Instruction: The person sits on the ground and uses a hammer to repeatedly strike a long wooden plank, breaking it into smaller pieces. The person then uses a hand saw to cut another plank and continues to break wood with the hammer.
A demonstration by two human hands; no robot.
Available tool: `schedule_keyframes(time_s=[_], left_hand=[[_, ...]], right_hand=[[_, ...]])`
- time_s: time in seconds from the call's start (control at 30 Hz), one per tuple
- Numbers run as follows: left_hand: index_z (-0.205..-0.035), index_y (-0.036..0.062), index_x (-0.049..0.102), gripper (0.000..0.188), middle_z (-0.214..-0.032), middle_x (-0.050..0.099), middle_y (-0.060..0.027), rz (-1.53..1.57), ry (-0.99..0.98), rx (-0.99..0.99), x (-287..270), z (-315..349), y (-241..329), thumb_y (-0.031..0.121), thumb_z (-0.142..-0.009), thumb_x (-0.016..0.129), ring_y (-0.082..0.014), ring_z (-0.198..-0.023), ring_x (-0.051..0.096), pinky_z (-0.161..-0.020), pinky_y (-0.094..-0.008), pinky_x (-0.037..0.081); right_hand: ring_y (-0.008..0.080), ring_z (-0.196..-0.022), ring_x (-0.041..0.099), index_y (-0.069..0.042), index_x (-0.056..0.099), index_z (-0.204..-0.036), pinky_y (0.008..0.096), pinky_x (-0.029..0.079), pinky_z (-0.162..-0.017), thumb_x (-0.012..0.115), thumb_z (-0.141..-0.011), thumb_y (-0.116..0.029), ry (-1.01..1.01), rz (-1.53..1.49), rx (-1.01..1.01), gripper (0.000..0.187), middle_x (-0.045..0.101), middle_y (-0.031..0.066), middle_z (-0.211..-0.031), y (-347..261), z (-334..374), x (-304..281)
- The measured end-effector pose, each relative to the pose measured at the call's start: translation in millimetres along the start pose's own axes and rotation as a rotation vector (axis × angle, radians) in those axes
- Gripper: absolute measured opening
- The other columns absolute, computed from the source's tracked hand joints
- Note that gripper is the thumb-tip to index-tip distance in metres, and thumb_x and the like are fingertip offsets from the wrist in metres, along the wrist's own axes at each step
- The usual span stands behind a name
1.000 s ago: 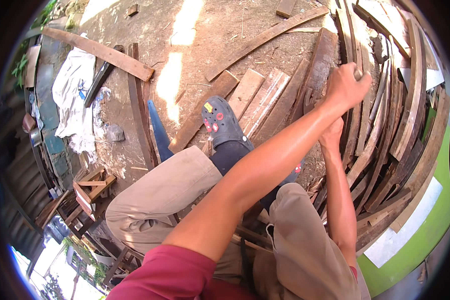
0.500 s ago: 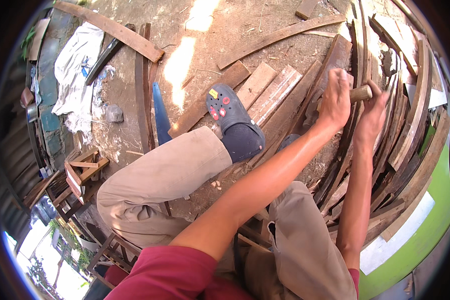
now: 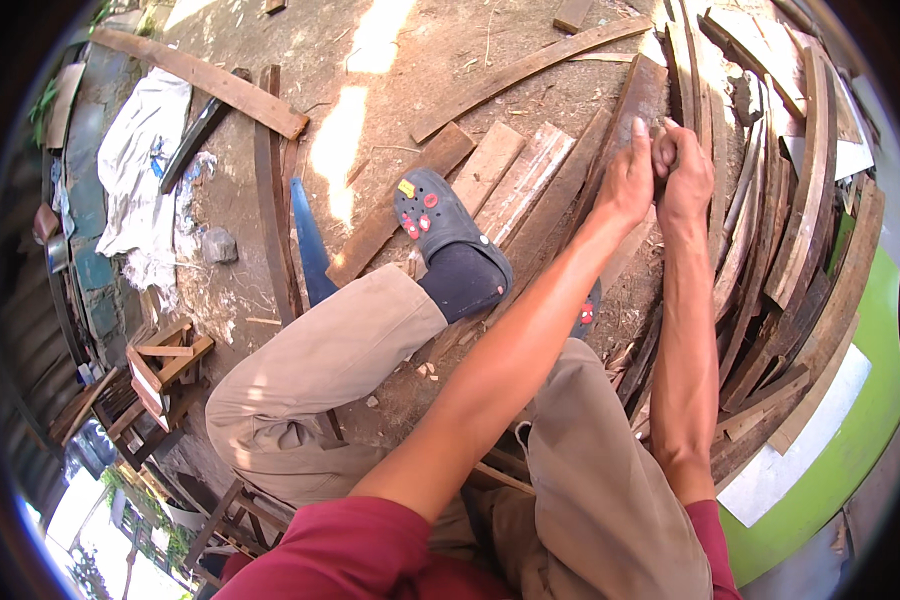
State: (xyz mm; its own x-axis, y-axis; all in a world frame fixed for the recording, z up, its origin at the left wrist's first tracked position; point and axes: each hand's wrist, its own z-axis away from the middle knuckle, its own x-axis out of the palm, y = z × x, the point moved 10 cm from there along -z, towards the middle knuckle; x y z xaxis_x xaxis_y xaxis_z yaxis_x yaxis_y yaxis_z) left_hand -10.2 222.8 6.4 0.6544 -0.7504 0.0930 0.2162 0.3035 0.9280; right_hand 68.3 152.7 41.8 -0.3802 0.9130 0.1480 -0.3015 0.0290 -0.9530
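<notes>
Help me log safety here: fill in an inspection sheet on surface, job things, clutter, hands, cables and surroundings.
Surface: dirt ground, with bright sun patches.
Job things: dark board lying by the hands; anything between the hands is hidden.
Clutter: plank pile at right, white cloth and blue blade at left.
Hands: left hand and right hand close together; grip unclear.
Cables: nothing seen.
Surroundings: green panel at right.
</notes>
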Motion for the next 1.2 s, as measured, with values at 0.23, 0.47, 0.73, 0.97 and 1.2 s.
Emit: schedule_keyframes(time_s=[0.23, 0.47, 0.73, 0.97, 1.2], left_hand=[[-0.079, 0.0026, 0.055, 0.069, -0.064, 0.051, -0.0046, 0.155, -0.062, 0.061, -2, 32, -7, 0.053, -0.109, 0.019, -0.0173, -0.065, 0.047, -0.062, -0.0361, 0.042], [-0.08, -0.001, 0.055, 0.074, -0.065, 0.054, -0.0075, 0.035, -0.173, -0.038, 0, 15, -29, 0.056, -0.108, 0.018, -0.0195, -0.064, 0.049, -0.061, -0.0378, 0.041], [-0.078, 0.0042, 0.056, 0.071, -0.069, 0.055, -0.0059, 0.115, -0.128, 0.019, -6, 50, -21, 0.057, -0.108, 0.019, -0.0161, -0.067, 0.049, -0.065, -0.0368, 0.042], [-0.076, 0.0011, 0.056, 0.077, -0.067, 0.055, -0.0102, -0.056, -0.226, -0.034, -10, 31, -47, 0.058, -0.107, 0.016, -0.018, -0.07, 0.052, -0.068, -0.0375, 0.043], [-0.089, 0.0004, 0.066, 0.077, -0.069, 0.057, -0.0031, -0.017, -0.25, 0.009, -14, 70, -52, 0.056, -0.108, 0.016, -0.0157, -0.068, 0.052, -0.065, -0.035, 0.042]], right_hand=[[0.006, -0.053, 0.037, -0.005, 0.048, -0.062, 0.0266, 0.028, -0.049, 0.053, -0.097, -0.011, -0.062, 0.085, -0.068, 0.036, 0.042, -0.003, -0.057, -12, 43, 8], [0.0107, -0.052, 0.037, -0.006, 0.042, -0.059, 0.0289, 0.03, -0.051, 0.047, -0.099, -0.012, -0.113, 0.093, -0.038, 0.04, 0.042, 0.0018, -0.057, -14, 35, 13], [0.0066, -0.055, 0.04, 0.004, 0.057, -0.07, 0.0296, 0.031, -0.051, 0.055, -0.095, -0.008, -0.106, 0.197, -0.182, 0.028, 0.048, -0.0005, -0.06, -17, 77, 11], [0.0065, -0.055, 0.037, -0.002, 0.048, -0.063, 0.028, 0.029, -0.052, 0.053, -0.1, -0.015, -0.091, 0.193, -0.13, 0.039, 0.044, -0.0022, -0.058, -9, 69, 14], [0.0052, -0.06, 0.042, 0.003, 0.061, -0.074, 0.026, 0.032, -0.055, 0.056, -0.098, -0.013, -0.09, 0.199, -0.092, 0.029, 0.049, -0.0024, -0.063, -2, 102, 1]])
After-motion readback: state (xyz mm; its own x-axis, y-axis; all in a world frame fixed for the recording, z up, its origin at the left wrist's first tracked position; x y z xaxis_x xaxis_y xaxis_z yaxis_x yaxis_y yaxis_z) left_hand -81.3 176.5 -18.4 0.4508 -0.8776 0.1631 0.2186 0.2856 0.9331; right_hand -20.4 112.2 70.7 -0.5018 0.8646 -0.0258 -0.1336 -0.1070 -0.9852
